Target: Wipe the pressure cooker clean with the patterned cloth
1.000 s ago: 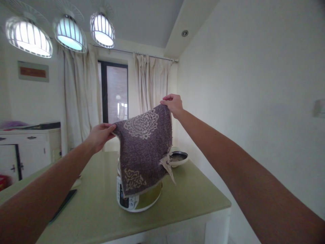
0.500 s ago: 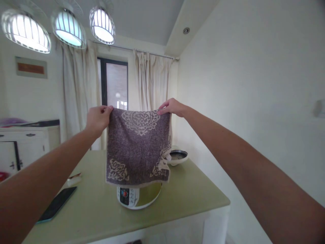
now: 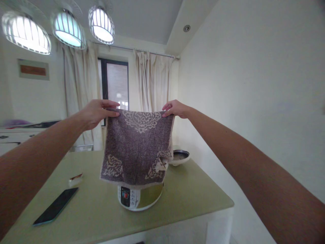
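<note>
A purple-grey towel (image 3: 138, 149) with cream ornaments and a pale border hangs spread out in the air. My left hand (image 3: 98, 112) pinches its upper left edge between thumb and fingers. At the upper right edge, my right hand (image 3: 176, 109) grips the cloth in the same way. The lower right part of the towel is folded over on itself. Behind the towel stands a round white appliance (image 3: 141, 198) with a dark control panel, its upper part hidden by the cloth.
On the green tabletop (image 3: 96, 206) lie a dark tablet-like slab (image 3: 56, 206) and a small pale object (image 3: 75, 179) at the left. A white bowl with a dark inside (image 3: 180, 157) sits near the right wall. Pendant lamps (image 3: 101, 25) hang at upper left.
My left hand has shifted its grip, its fingers now extending over the towel's top edge. The towel's lower edge has swung a little to the left.
</note>
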A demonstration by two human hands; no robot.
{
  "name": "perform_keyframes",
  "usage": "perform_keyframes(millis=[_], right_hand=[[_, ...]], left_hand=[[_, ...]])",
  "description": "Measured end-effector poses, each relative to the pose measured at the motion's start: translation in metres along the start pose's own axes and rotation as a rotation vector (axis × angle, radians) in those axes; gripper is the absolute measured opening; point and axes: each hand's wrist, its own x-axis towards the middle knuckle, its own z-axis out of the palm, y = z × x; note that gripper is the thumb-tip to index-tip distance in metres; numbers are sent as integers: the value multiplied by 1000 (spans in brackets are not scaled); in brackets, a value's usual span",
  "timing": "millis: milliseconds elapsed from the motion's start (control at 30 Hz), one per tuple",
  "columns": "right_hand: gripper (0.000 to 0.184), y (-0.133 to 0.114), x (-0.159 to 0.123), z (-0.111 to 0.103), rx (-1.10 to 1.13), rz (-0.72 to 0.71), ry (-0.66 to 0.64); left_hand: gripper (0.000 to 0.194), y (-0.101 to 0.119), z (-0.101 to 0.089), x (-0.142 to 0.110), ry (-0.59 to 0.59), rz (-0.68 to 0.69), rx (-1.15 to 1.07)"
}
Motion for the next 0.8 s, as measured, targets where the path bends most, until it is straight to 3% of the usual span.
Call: perform_keyframes(millis=[100,200,333,400,500,667,800], right_hand=[[47,0,0,4,12,3,20],[48,0,-3,11,-50,2,-143],[33,-2,-6,18,-213,-19,-275],[20,-4,-5,18,-211,-23,-208],[11,-5,-4,19,-26,45,-77],[15,-9,1,30,361,122,86],[22,-6,14,40,361,191,323]], left_hand=[[40,14,2,0,54,54,230],[33,26,6,-2,167,177,523],[29,32,12,-3,187,321,789],[31,31,14,-2,206,329,807],[32,29,16,0,265,271,784],[32,27,18,3,332,105,709],[31,19,18,7,378,26,604]])
